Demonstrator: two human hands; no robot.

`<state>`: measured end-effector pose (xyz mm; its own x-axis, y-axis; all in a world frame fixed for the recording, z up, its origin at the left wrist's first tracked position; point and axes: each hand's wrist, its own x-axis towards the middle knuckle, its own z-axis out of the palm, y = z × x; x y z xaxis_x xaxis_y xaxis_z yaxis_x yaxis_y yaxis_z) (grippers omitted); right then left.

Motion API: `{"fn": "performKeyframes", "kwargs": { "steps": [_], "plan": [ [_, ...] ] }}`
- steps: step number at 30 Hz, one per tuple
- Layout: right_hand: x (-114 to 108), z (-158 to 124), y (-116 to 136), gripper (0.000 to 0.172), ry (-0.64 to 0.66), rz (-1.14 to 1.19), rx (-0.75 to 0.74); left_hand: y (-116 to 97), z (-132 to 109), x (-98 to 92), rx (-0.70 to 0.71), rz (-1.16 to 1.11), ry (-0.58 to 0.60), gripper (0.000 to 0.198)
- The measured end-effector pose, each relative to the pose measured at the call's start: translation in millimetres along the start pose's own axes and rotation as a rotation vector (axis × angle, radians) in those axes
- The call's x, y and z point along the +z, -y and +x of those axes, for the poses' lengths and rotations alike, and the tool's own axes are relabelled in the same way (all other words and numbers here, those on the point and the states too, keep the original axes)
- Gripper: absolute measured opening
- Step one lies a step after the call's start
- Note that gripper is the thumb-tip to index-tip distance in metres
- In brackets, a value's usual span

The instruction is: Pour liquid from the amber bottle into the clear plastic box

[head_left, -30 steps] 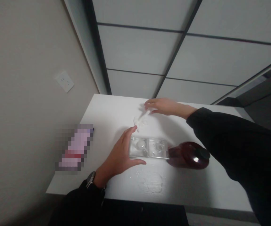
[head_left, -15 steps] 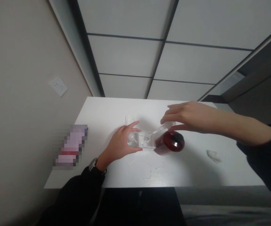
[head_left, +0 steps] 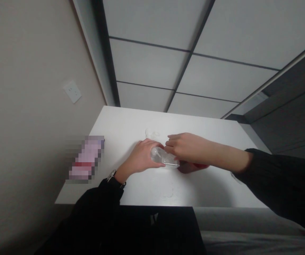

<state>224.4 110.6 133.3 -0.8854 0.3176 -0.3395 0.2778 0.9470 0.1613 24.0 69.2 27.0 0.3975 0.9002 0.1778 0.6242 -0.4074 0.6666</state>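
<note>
My left hand (head_left: 141,156) is wrapped round the left end of a clear plastic container (head_left: 170,163) on the white table. Over the container's far right part, my right hand (head_left: 184,146) has its fingers curled together and pointing left. Whatever those fingers hold, if anything, is hidden. A dark red see-through bottle (head_left: 188,168) stands just right of the container. My right hand and forearm cover most of its top.
Small wet or clear smears (head_left: 151,134) mark the white table (head_left: 126,122) behind the container. On the left lies a pixelated pinkish object (head_left: 87,156). A pale scrap (head_left: 236,178) is partly hidden beneath my right sleeve. White panels rise behind the table.
My right hand has come left and down, from above the red bottle to over the container, and its fingers have drawn together. My left hand still grips the container. The view has tilted slightly.
</note>
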Motion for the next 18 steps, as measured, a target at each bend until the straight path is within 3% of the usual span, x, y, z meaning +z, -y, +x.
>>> {"fn": "performKeyframes", "kwargs": {
  "steps": [4, 7, 11, 15, 18],
  "plan": [
    [2.5, 4.3, 2.3, 0.028, 0.086, -0.067, 0.135, -1.5, -3.0, 1.3, -0.013, -0.01, -0.011, 0.06],
    [2.7, 2.2, 3.1, 0.026, 0.068, -0.039, 0.154, -0.6, -3.4, 2.3, -0.019, -0.02, -0.025, 0.064],
    [5.8, 1.6, 6.1, 0.017, 0.136, -0.058, 0.16, 0.0, -2.8, 2.3, -0.04, -0.027, -0.017, 0.063],
    [8.0, 0.6, 8.8, 0.038, 0.045, -0.047, 0.148, -1.9, -4.6, 0.8, -0.032, -0.039, -0.011, 0.067],
    [11.3, -0.8, 9.0, 0.019, 0.046, -0.042, 0.177, -2.1, -6.5, 1.1, 0.004, -0.055, -0.009, 0.069]
  ]
}}
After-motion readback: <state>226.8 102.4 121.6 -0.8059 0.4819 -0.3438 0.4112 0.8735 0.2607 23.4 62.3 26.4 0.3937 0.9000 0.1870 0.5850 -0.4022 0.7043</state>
